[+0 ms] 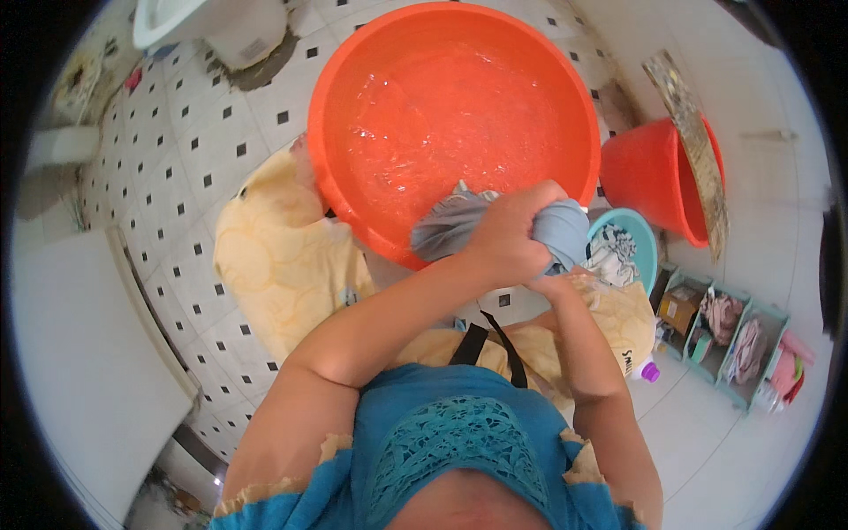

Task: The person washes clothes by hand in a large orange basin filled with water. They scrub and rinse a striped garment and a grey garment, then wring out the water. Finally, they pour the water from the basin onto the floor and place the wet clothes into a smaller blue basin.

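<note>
My left hand (513, 232) is wrapped around a wet-looking grey-blue cloth (560, 228), bunched up above the near right rim of a large orange plastic basin (320, 126). One part of the cloth hangs left of my fingers, over the basin's inner side. My right hand (551, 283) is at the bundle's near right end, gripping it from below. Most of its fingers are hidden by the cloth. Rippling clear water (450, 126) covers the basin's bottom.
A teal basin (652, 255) with patterned cloth stands right of the orange one. Behind it, a red bucket (639, 175) lies tilted under a worn board (689, 126). A compartment rack (719, 377) and a purple-capped bottle (649, 372) are at the right; a white ceramic pedestal (248, 36) stands far left.
</note>
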Demonstrator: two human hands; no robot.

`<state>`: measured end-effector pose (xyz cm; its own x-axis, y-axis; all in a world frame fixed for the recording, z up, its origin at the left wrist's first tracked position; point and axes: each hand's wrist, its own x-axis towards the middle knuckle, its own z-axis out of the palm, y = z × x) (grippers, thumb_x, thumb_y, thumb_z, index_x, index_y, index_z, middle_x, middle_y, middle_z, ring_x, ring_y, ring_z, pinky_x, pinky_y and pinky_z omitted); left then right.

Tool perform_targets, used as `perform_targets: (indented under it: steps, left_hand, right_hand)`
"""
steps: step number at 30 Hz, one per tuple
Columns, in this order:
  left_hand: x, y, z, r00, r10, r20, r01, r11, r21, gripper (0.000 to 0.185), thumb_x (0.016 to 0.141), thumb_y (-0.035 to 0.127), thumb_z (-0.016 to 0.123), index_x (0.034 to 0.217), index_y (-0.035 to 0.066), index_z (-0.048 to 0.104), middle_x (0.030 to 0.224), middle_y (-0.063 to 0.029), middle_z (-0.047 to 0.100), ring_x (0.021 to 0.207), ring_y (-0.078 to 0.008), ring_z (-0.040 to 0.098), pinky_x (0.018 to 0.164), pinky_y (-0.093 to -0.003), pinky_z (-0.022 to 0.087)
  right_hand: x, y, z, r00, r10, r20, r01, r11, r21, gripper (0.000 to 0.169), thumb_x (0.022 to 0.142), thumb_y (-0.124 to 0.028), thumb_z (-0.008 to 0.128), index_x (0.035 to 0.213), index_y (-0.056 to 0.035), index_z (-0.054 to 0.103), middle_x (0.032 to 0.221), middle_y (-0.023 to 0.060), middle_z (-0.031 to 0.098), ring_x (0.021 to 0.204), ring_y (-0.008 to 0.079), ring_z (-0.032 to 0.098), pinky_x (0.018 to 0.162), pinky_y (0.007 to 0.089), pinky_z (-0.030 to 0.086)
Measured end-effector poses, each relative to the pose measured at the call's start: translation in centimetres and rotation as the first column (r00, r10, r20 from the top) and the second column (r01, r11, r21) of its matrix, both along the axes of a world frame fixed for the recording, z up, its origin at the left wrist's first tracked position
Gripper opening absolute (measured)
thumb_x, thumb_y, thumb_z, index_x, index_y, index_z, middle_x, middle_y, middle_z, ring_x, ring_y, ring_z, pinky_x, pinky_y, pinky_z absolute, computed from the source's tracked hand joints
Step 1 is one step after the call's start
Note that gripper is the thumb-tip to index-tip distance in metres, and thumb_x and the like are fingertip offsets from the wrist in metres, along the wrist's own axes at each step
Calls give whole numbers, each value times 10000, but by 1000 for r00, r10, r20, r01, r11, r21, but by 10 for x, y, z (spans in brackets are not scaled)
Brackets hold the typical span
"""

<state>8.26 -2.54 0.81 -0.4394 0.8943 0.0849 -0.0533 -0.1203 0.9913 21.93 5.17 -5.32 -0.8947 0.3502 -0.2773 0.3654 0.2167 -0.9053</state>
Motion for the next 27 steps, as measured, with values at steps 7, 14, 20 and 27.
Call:
perform_targets:
  steps: [7, 14, 20, 27]
  left_hand:
    - [-81, 7, 37, 999, -18, -42, 16, 999, -36, 329, 720, -63, 534, 1018, 75, 558, 910, -23, 585, 872, -124, 554, 765, -260, 454]
    - [-146, 50, 49, 894, 48, -445, -96, 992, -85, 276, 787, 125, 605, 1054, 58, 586, 987, -71, 622, 919, -179, 578, 810, -327, 468]
    - [-173, 63, -27, 807, 58, -588, -89, 996, -24, 317, 741, -33, 542, 1048, 48, 555, 958, -61, 604, 912, -150, 565, 803, -275, 452]
    - [-155, 18, -165, 391, -478, -787, 1, 855, -519, 324, 647, 65, 628, 960, 73, 545, 918, -133, 566, 936, -315, 538, 781, -390, 424]
  right_hand:
    - [-24, 92, -22, 947, -304, -102, 315, 940, 130, 313, 759, 49, 513, 1049, -31, 599, 946, 30, 631, 903, 127, 562, 814, 271, 441]
    - [-40, 201, 38, 894, -404, -194, 445, 740, 504, 375, 719, 66, 483, 1053, -60, 597, 925, 58, 630, 884, 140, 570, 769, 259, 447]
    - [-44, 224, 43, 829, -324, -456, 532, 709, 463, 300, 800, 4, 505, 1084, -61, 579, 937, 19, 629, 844, 117, 571, 746, 248, 454]
    - [-8, 145, -123, 920, -117, 374, -220, 638, 738, 452, 707, -32, 530, 1149, -119, 500, 1077, 156, 550, 1031, 292, 520, 879, 428, 405]
